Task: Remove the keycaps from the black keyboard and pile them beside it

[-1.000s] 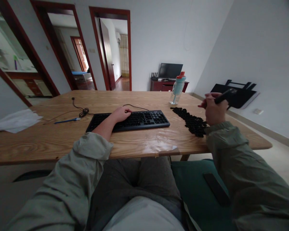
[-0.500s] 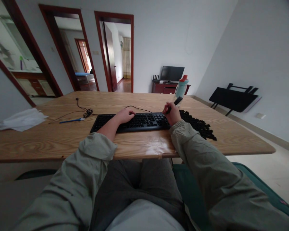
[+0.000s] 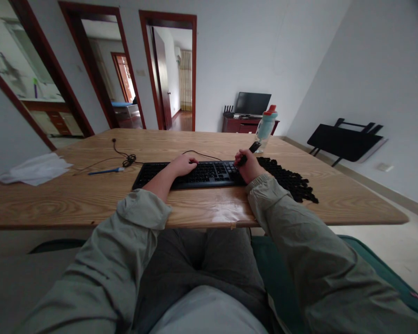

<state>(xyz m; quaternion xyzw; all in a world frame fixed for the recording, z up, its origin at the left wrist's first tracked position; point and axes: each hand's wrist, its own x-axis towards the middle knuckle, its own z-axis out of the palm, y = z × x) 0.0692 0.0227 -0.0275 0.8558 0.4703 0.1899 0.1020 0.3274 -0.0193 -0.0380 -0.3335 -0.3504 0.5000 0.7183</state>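
Note:
A black keyboard [image 3: 198, 174] lies on the wooden table [image 3: 90, 199] in front of me. My left hand [image 3: 184, 164] rests on its middle keys, fingers curled down onto them. My right hand [image 3: 248, 167] is over the keyboard's right end, closed around a slim black tool [image 3: 251, 150] that sticks up and to the right. A pile of loose black keycaps [image 3: 289, 178] is spread on the table just right of the keyboard.
A pale blue bottle with a red cap [image 3: 266, 127] stands behind the keycaps. A blue pen [image 3: 106, 171], a coiled cable [image 3: 127, 160] and white paper [image 3: 36, 168] lie on the left. A folded black table [image 3: 344, 141] leans on the right wall.
My right hand has carried the black tool from the far right, beyond the keycap pile, over to the keyboard's right end. My left hand has stayed on the keys.

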